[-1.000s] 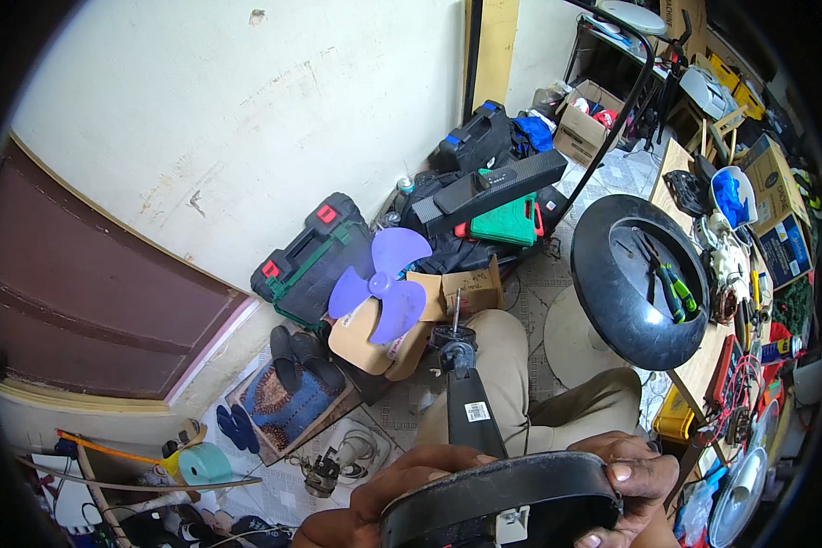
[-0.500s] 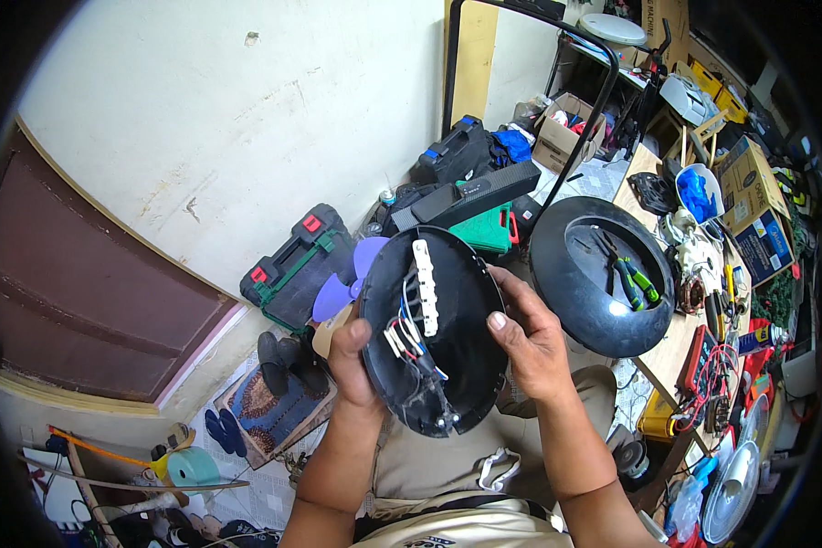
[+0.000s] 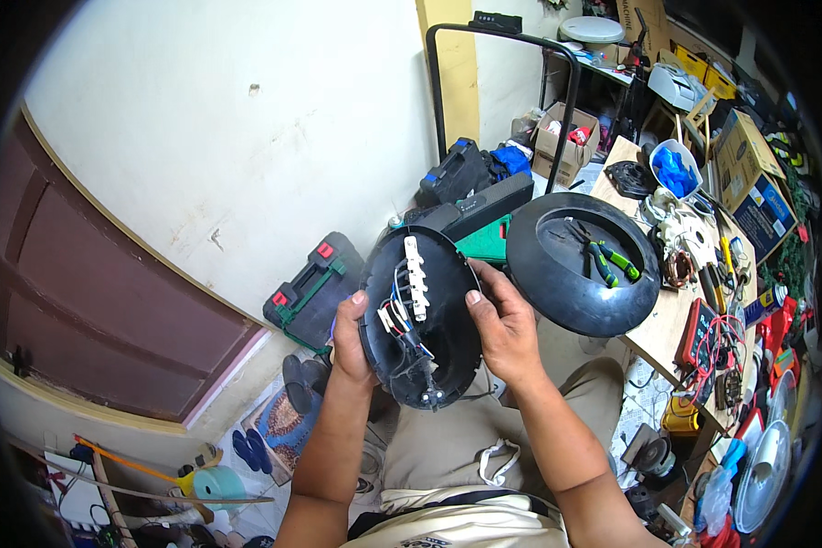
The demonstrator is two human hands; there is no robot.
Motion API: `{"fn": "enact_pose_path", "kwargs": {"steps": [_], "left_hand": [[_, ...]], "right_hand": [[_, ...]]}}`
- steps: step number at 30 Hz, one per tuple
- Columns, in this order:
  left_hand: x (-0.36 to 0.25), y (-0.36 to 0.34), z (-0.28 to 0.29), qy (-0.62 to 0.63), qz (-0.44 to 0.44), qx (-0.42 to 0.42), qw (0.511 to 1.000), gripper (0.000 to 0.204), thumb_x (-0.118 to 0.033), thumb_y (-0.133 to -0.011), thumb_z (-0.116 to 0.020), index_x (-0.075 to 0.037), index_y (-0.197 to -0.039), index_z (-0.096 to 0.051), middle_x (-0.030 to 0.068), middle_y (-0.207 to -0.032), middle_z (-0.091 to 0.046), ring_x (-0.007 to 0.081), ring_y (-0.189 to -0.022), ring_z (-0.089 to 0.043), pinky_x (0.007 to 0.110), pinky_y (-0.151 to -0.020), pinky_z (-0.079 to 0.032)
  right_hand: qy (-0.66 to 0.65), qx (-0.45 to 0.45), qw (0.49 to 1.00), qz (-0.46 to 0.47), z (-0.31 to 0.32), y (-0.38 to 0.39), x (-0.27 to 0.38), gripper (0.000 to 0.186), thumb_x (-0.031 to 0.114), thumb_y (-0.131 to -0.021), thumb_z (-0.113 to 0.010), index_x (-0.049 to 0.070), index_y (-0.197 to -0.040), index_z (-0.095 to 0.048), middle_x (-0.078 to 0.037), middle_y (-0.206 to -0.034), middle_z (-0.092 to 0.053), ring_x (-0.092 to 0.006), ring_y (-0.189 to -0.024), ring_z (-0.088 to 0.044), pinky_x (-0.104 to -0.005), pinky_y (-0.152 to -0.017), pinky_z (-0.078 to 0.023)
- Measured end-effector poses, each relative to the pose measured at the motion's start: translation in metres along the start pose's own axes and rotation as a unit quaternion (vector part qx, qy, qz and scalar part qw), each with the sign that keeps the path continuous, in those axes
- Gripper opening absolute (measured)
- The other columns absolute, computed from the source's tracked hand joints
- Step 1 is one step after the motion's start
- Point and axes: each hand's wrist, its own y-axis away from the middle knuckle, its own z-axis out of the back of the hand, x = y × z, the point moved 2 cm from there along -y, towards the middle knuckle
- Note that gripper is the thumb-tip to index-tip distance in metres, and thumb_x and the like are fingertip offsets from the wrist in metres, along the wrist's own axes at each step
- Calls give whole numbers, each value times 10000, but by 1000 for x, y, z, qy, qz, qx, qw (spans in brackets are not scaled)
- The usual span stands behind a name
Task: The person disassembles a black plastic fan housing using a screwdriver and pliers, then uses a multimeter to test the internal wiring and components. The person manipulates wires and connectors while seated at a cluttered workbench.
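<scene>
My fingers are clamped on both edges of the round black housing (image 3: 429,320): left hand (image 3: 349,342) curled around its left rim with the thumb up front, right hand (image 3: 504,329) pressing the right rim, thumb tip on the inner face. I've got it raised in front of my chest, above my lap, open side facing me. Inside I see a white terminal strip (image 3: 416,277) and a bundle of coloured wires (image 3: 397,315) running down toward the bottom. Just right of it, a black round dish (image 3: 557,292) sits on the desk (image 3: 667,320) with green-handled pliers (image 3: 609,260) lying in it. Behind, a green-latched tool case (image 3: 312,290) lies on the floor by the wall.
</scene>
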Motion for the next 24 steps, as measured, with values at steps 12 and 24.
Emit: {"fn": "enact_pose_path", "kwargs": {"steps": [12,24], "left_hand": [[10,-1,-8,-7,22,-12,1000,713,-403,-930,-641,58,-1469,-567,231,-1327,-718,344,-1162,-733,466,-1062,-586],[19,-10,-5,-17,29,36,999,751,-334,-886,-667,40,-1517,-507,219,-1379,-688,328,-1211,-715,456,-1082,-575]], "right_hand": [[22,-27,999,35,14,19,-14,447,196,-1059,-670,9,-1462,-619,-180,-1347,-696,-254,-1195,-669,-366,-1045,-512],[22,-17,999,32,27,25,-19,456,193,-1092,-628,-28,-1488,-578,-139,-1380,-678,-196,-1264,-617,-337,-1108,-463]]}}
